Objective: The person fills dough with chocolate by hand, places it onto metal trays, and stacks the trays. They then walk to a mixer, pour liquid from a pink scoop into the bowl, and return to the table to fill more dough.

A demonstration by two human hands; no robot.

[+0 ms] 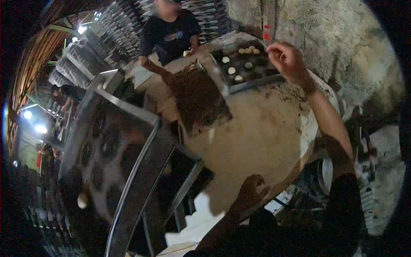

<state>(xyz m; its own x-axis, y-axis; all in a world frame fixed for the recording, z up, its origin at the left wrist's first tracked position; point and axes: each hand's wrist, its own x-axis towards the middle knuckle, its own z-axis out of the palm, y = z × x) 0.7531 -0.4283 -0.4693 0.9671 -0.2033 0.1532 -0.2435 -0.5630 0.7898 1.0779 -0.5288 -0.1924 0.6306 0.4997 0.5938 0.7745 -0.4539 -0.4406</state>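
My right hand (287, 62) is raised at the upper right, beside a dark tray (257, 64) with several pale round balls (231, 70) on it. Its fingers are loosely curled, and nothing shows between them. Low in the view, my left hand (253, 190) hovers by the near edge of the tan work surface (261, 128). The fingers there are bent and apart, with nothing visible in them. A dark rectangular slab covered in crumbly brown material (199, 96) lies left of the surface's middle.
A person in a dark shirt (173, 38) stands across the table, a pale ball at one hand. Metal-edged dark equipment (115, 145) fills the left side. A bottle with a red label (267, 33) stands by the stone wall (342, 43). Brown crumbs (287, 95) lie near the right edge.
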